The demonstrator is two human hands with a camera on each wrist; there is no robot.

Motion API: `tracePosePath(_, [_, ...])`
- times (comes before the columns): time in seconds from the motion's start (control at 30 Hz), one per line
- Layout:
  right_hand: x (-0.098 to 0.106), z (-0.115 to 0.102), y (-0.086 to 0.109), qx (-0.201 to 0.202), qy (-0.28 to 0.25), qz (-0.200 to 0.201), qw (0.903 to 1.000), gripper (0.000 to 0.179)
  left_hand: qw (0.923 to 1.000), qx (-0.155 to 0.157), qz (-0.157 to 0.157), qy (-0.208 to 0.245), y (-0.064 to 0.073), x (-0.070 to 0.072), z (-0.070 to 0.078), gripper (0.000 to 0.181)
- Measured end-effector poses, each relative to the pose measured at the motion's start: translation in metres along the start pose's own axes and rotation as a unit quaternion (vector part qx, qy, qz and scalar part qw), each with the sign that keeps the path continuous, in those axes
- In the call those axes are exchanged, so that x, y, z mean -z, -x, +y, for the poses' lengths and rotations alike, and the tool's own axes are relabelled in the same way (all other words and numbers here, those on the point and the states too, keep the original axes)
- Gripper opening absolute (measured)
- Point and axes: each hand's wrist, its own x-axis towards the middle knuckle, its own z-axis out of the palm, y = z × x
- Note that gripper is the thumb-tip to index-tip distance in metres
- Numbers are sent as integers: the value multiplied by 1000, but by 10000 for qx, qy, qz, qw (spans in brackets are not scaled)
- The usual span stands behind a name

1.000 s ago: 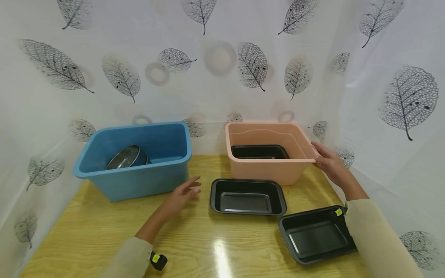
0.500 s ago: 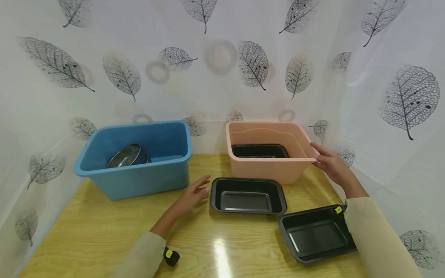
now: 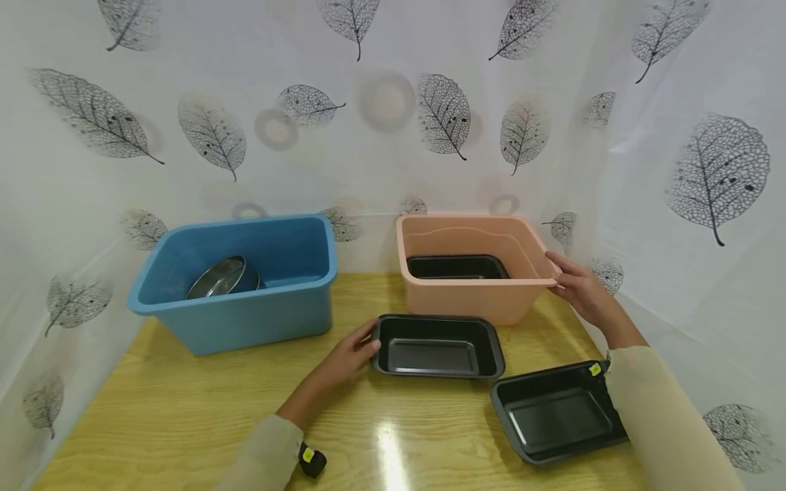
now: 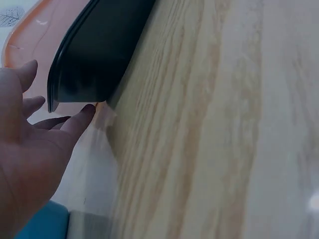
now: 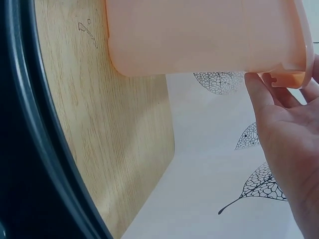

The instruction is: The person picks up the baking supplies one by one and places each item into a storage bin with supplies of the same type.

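Note:
Two black loaf pans are on the wooden table. My left hand (image 3: 350,358) is at the left end of the middle loaf pan (image 3: 432,346), fingertips right at its rim. In the left wrist view this hand (image 4: 35,134) has its fingers apart, one fingertip against the end wall of the pan (image 4: 94,55). My right hand (image 3: 583,293) grips the right rim of the pink plastic tub (image 3: 473,300). In the right wrist view the thumb of that hand (image 5: 294,129) lies under the tub's (image 5: 184,40) rim. Another black pan (image 3: 451,266) lies inside the tub.
The second loaf pan (image 3: 561,412) lies at the front right, partly hidden under my right sleeve. A blue plastic tub (image 3: 245,324) stands at the back left with metal bowls (image 3: 221,278) inside. A white curtain (image 3: 381,170) with printed leaves hangs behind the tubs.
My left hand has moved right, from beside the blue tub to the left end of the middle loaf pan. The right hand stays on the pink tub's rim.

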Motion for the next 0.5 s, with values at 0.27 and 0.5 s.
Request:
tracePosePath(0.27, [1,0,0,8,18,-21,10000,63,9982,328,60,-508,3,-11,-2,61])
tracePosePath(0.5, [1,-1,0,-55,96,13,9999,64,9987,244,62,-452,5,-16,-5,61])
